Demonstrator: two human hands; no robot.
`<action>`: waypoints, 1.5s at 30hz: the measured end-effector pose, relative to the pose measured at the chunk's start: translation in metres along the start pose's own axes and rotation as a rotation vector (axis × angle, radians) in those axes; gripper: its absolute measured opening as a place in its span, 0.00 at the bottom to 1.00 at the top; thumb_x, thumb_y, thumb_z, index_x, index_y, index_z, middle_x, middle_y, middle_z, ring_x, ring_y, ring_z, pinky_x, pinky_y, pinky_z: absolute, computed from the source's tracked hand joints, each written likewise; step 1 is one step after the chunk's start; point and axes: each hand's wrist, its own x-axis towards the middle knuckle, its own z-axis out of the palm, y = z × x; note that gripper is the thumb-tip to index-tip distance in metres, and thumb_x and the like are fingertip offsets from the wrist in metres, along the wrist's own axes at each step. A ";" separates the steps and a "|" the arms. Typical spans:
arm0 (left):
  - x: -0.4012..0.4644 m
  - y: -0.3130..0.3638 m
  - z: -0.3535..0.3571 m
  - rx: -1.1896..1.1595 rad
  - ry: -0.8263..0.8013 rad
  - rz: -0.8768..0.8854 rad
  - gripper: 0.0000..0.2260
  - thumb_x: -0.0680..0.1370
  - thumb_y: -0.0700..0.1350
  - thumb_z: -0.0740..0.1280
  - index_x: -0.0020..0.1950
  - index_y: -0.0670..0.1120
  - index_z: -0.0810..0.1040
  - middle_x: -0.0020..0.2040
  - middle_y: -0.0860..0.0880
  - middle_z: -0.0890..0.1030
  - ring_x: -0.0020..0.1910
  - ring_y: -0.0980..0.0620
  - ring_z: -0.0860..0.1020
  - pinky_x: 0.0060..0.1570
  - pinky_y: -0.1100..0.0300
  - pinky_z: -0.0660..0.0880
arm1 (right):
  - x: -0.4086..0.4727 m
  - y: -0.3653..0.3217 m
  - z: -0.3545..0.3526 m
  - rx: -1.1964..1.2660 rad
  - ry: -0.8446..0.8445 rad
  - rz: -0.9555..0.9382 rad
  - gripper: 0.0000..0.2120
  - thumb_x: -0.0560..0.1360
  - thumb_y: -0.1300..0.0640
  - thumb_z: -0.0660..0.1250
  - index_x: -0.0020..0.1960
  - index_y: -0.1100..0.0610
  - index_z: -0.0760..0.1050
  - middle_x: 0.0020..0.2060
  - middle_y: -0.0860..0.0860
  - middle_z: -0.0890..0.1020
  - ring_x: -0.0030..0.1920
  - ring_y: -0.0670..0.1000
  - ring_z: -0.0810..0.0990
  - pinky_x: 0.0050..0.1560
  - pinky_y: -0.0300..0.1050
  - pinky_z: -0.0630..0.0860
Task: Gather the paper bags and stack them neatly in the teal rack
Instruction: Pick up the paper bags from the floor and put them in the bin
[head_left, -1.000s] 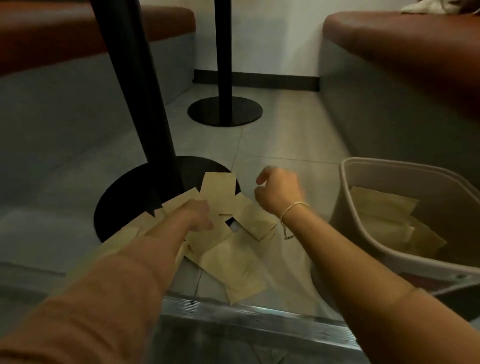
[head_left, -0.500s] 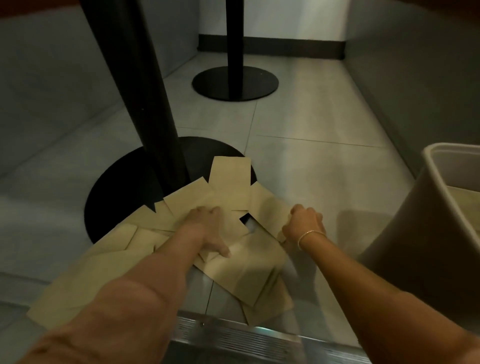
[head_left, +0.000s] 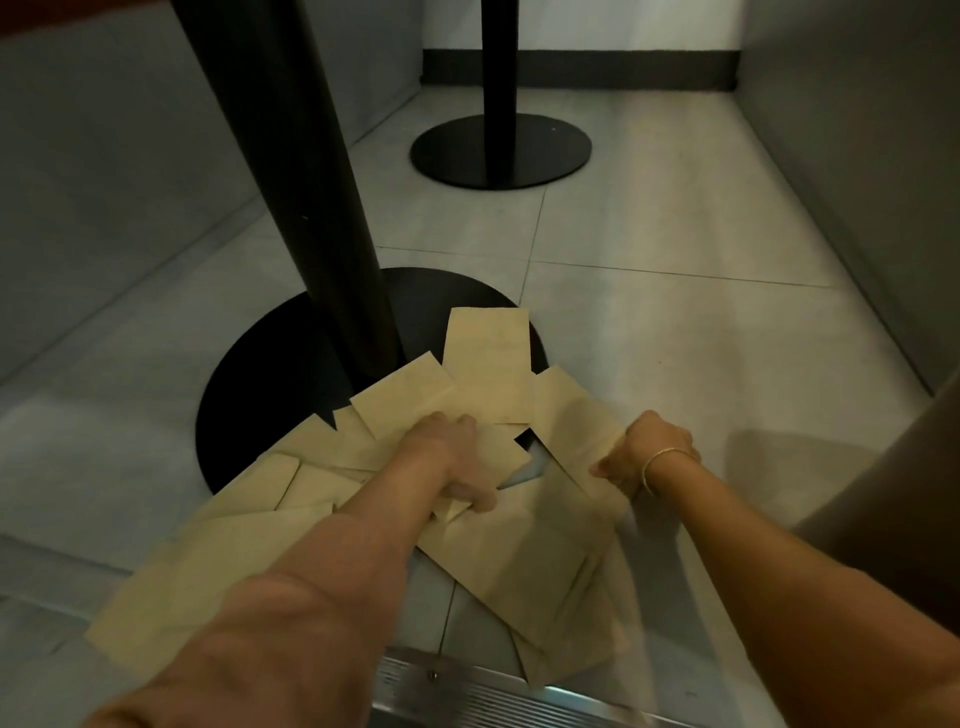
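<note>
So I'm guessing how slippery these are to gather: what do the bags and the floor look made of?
The bags look like thin matte tan kraft paper: flat, creased, with no shine. The floor looks like large smooth tiles, pale grey with a slight sheen and thin grout lines; probably ceramic, though that is uncertain.

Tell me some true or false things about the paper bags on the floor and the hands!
1. The paper bags lie scattered on the floor. True.
2. Some bags overlap the black table base. True.
3. Both hands are up in the air. False: the left hand rests on the bags and the right hand pinches one.
4. The right wrist is bare. False: it wears a bracelet.
</note>
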 end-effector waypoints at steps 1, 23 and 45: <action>0.000 0.000 0.000 -0.012 0.004 0.002 0.35 0.66 0.54 0.72 0.68 0.46 0.62 0.63 0.42 0.67 0.60 0.43 0.70 0.44 0.57 0.70 | 0.001 -0.001 0.000 -0.022 -0.010 -0.001 0.31 0.66 0.42 0.74 0.61 0.58 0.71 0.59 0.57 0.74 0.62 0.58 0.69 0.58 0.49 0.69; -0.006 -0.019 0.004 -0.319 0.020 0.059 0.18 0.80 0.55 0.54 0.63 0.48 0.73 0.61 0.47 0.74 0.56 0.47 0.72 0.49 0.57 0.68 | -0.047 -0.001 0.012 0.222 0.190 -0.016 0.11 0.74 0.58 0.64 0.56 0.58 0.76 0.54 0.58 0.79 0.54 0.59 0.78 0.49 0.46 0.72; -0.196 0.025 -0.166 -0.504 1.052 0.124 0.12 0.80 0.42 0.60 0.60 0.47 0.78 0.54 0.41 0.80 0.54 0.40 0.76 0.46 0.53 0.70 | -0.262 0.064 -0.303 0.024 0.837 -0.372 0.16 0.76 0.59 0.63 0.62 0.55 0.75 0.58 0.59 0.77 0.58 0.62 0.75 0.61 0.52 0.71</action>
